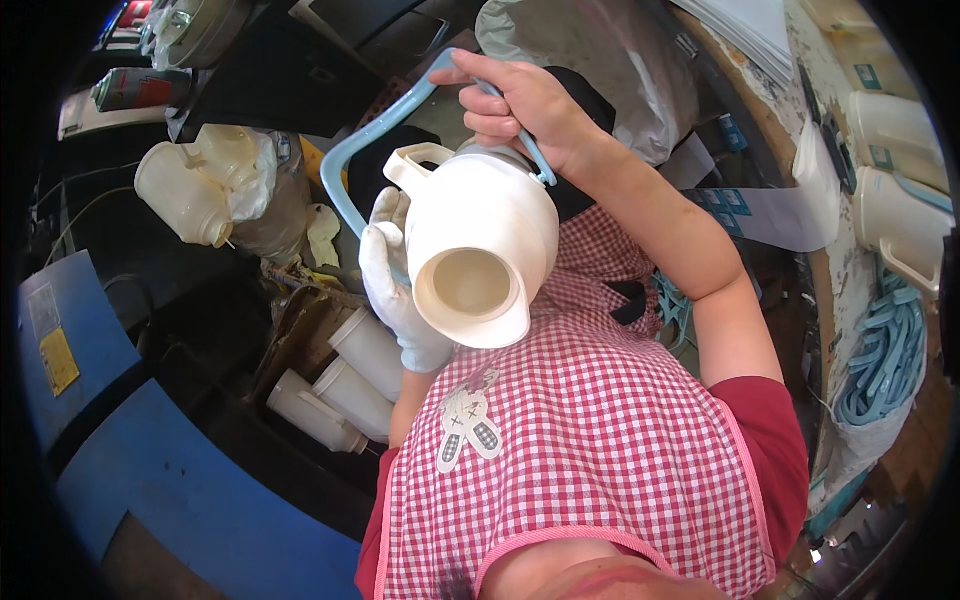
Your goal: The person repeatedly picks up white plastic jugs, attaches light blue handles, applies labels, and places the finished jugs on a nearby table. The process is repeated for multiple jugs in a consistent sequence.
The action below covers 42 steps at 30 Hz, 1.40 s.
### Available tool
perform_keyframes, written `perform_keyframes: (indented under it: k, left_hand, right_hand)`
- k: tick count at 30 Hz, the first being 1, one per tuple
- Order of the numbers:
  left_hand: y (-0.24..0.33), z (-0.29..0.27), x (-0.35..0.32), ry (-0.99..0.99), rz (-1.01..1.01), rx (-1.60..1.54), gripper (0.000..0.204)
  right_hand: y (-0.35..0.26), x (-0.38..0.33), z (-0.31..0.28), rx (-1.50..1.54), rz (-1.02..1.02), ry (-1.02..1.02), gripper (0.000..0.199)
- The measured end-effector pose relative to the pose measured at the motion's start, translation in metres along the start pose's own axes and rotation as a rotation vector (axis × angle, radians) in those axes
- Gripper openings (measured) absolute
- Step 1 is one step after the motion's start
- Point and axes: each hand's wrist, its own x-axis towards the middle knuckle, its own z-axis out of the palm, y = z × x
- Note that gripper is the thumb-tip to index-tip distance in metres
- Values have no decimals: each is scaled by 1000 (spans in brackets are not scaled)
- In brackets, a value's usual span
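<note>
The jug (485, 225) is hanging at centre, its mouth facing 6 o'clock. The left grip (392, 285), gloved, is cupping its 9 o'clock side; the right grip (540, 105) is clasping the handle (385, 120) at 12 o'clock.

Caution: the glove is pressing from one side only, so a smooth wall could be slipping and letting the jug turn. Uneven pulling on the handle could be overbending it or springing its 2 o'clock end loose.

The left grip is covering the handle's other end; its fastening cannot be told. The jug's own body is hiding its base. At 8 o'clock, the left arm is partly screening the cups (350, 395). At 3 o'clock, the picture's dark rim is cutting off the spare jugs (895, 135).
</note>
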Motion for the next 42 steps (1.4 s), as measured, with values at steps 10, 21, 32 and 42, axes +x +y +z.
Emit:
perform_keyframes:
  k: [10, 21, 32, 42]
  left_hand:
    - [27, 42, 73, -617, 79, -261, 41]
    - [21, 43, 69, -534, -55, 198, 33]
    - [26, 10, 74, -540, 1131, 1013, 34]
    - [135, 84, 36, -746, 692, 67, 59]
  right_hand:
    - [-7, -43, -46, 397, -121, 29, 44]
    - [-7, -49, -42, 203, -163, 113, 46]
    - [11, -62, -16, 312, -283, 60, 56]
    - [-46, -89, -32, -401, -478, 92, 31]
